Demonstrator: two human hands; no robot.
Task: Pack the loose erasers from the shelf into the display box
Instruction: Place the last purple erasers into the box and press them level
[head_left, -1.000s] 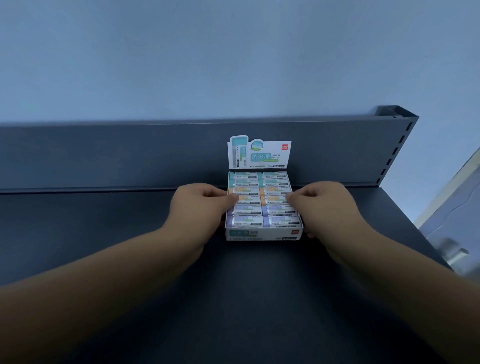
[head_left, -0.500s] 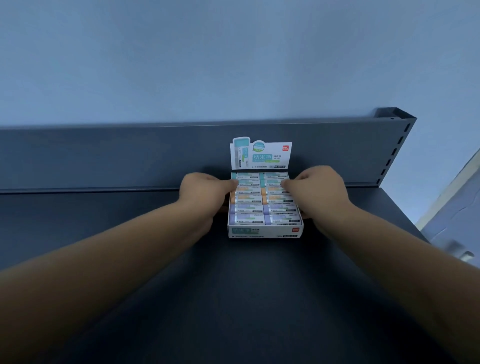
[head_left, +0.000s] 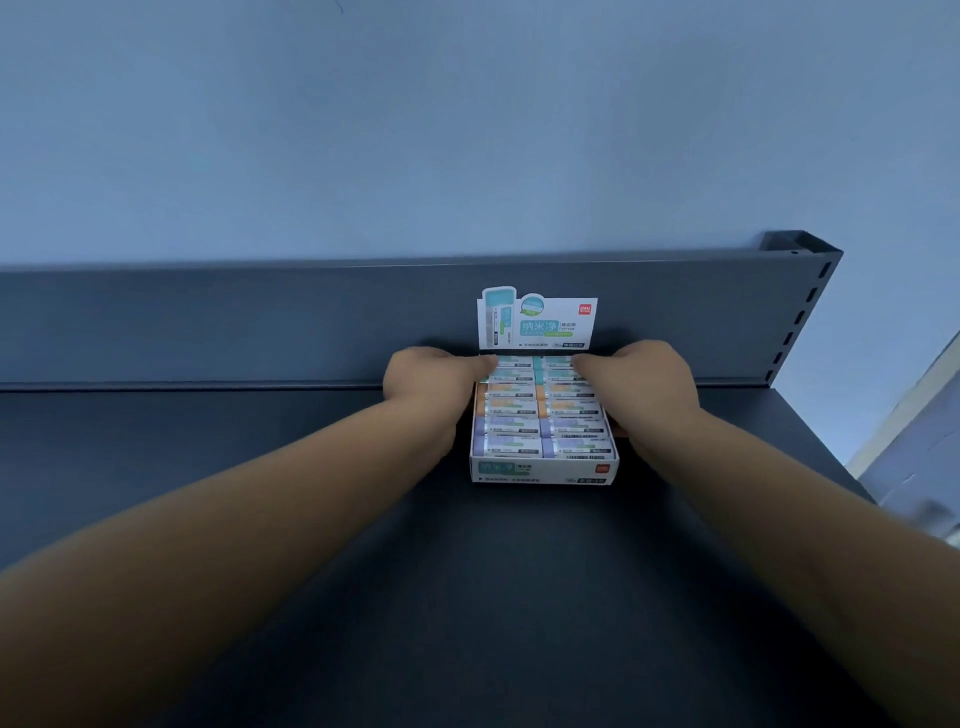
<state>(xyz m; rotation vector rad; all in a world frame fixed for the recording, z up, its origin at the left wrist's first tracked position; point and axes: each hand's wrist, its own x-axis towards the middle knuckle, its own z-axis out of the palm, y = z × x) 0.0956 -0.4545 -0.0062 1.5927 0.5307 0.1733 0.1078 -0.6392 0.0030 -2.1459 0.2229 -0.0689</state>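
The cardboard display box (head_left: 543, 470) sits on a matte dark metal shelf (head_left: 467, 597), its upright printed header card (head_left: 537, 325) against the shelf's back panel (head_left: 208, 322). Inside, rectangular erasers (head_left: 540, 410) in paper sleeves lie in 2 columns of 6 rows, teal at the far end, then orange, then purple. The left hand (head_left: 431, 379) and right hand (head_left: 644, 379) clasp the box's 2 sides, thumbs laid over the far row. The other fingers are hidden behind the box walls. The sleeve print is too blurred to read.
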